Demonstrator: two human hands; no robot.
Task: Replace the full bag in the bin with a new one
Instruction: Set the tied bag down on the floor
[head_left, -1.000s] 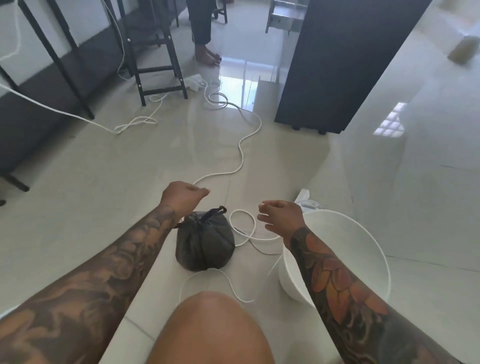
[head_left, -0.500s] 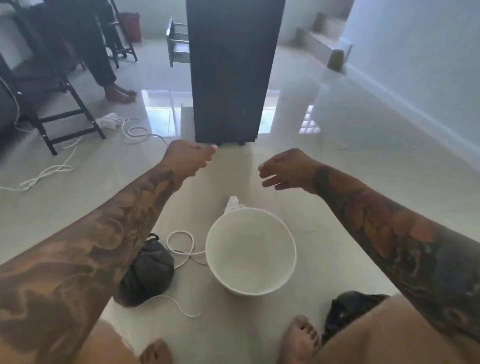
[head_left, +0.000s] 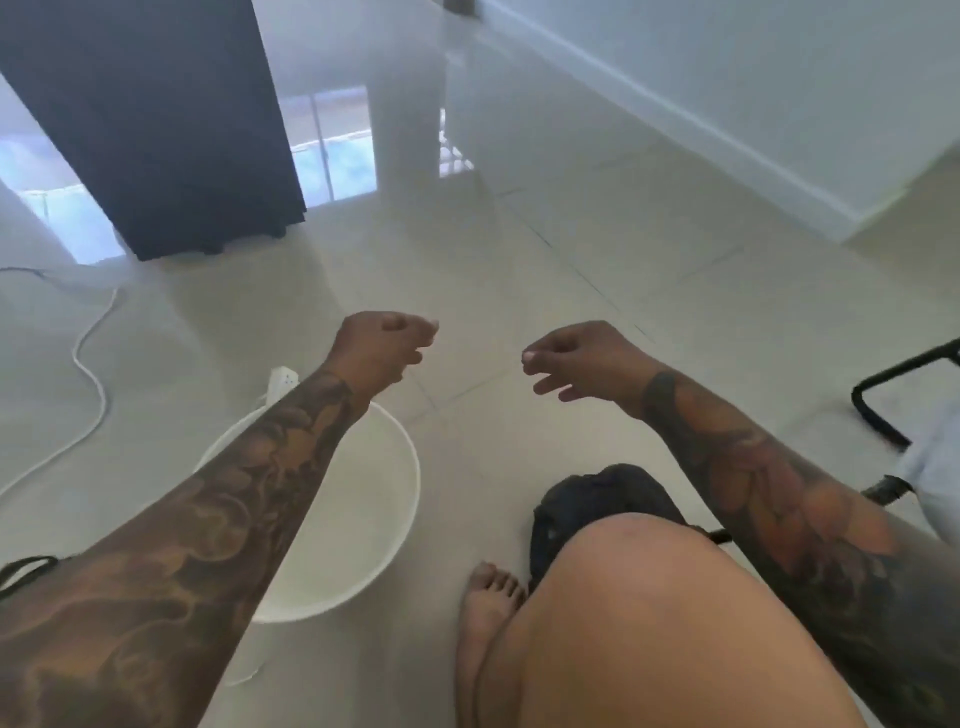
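The white bin (head_left: 374, 525) stands on the floor at lower left with no bag in it; my left forearm crosses over its rim. A crumpled black bag (head_left: 597, 499) lies on the tiles beside my right knee, partly hidden by it. At the far left edge a black loop (head_left: 26, 566) shows; whether it belongs to the tied full bag I cannot tell. My left hand (head_left: 384, 343) hovers beyond the bin, fingers curled in, holding nothing. My right hand (head_left: 576, 358) hangs level with it, above the black bag, fingers loosely apart and holding nothing.
A tall black cabinet (head_left: 156, 119) stands at the back left. A white cable (head_left: 93, 374) and a power strip (head_left: 283, 376) lie left of the bin. A black metal frame (head_left: 883, 395) juts in at the right edge. My bare foot (head_left: 488, 597) rests near the bin.
The view has swung further right: the bin has slid to the lower left and the tied full bag has left the frame. Both hands stay raised and hold nothing.
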